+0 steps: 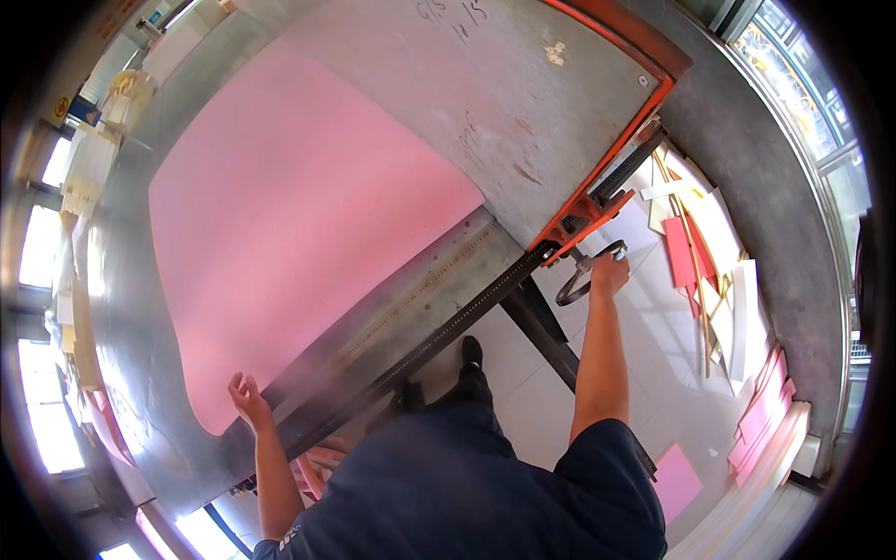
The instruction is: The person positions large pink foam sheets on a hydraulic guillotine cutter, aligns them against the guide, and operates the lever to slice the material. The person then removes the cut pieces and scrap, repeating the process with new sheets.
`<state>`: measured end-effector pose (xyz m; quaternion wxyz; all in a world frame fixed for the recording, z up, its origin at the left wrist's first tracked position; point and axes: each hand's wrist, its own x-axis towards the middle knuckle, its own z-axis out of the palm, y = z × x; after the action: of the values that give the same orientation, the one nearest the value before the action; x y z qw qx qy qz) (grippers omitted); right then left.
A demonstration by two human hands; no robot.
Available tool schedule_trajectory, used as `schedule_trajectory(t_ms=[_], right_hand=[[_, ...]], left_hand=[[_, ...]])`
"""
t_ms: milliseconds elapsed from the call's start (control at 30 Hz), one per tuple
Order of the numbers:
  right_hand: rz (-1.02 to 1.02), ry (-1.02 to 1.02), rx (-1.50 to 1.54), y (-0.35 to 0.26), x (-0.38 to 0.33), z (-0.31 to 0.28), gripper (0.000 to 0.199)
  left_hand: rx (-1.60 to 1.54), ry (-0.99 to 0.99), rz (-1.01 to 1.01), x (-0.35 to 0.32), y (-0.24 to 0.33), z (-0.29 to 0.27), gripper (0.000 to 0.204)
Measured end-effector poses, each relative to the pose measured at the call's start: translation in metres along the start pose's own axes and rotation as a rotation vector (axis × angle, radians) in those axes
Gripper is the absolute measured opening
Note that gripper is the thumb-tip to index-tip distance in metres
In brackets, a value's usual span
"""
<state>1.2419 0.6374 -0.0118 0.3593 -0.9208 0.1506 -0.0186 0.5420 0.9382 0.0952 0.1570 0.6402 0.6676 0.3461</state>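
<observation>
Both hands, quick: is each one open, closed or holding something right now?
Left hand: open, fingers loosely bent, at the pink sheet; whether it touches cannot be told.
Right hand: closed, holding the wheel.

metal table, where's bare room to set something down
On the metal table, bare strips lie between the pink sheet and the toothed rail, and left of the sheet. The floor beside the grey wall is crowded with offcuts.

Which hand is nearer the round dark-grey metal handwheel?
Right. The right hand is at the handwheel, apparently gripping it. The left hand is far left of it, at the near edge of the large flat pink sheet.
</observation>
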Motion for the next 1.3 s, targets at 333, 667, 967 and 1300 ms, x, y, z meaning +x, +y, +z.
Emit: schedule_trajectory(t_ms=[333,667,967,1300], right_hand=[[-0.101,0.057,0.037,0.009,-0.008,0.005,0.029],[-0.042,0.047,-0.004,0.0,-0.018,0.0,0.032],[-0.03,-0.013,0.057,0.015,-0.006,0.003,0.039],[-0.193,0.025,-0.062,-0.018,0.063,-0.026,0.042]], left_hand=[[-0.01,-0.034,0.007,-0.003,0.006,0.013,0.043],[-0.042,-0.066,0.019,-0.001,0.019,0.03,0.044],[0.028,-0.07,-0.019,-0.006,0.01,0.028,0.045],[0.587,-0.012,-0.182,-0.09,-0.096,-0.043,0.044]])
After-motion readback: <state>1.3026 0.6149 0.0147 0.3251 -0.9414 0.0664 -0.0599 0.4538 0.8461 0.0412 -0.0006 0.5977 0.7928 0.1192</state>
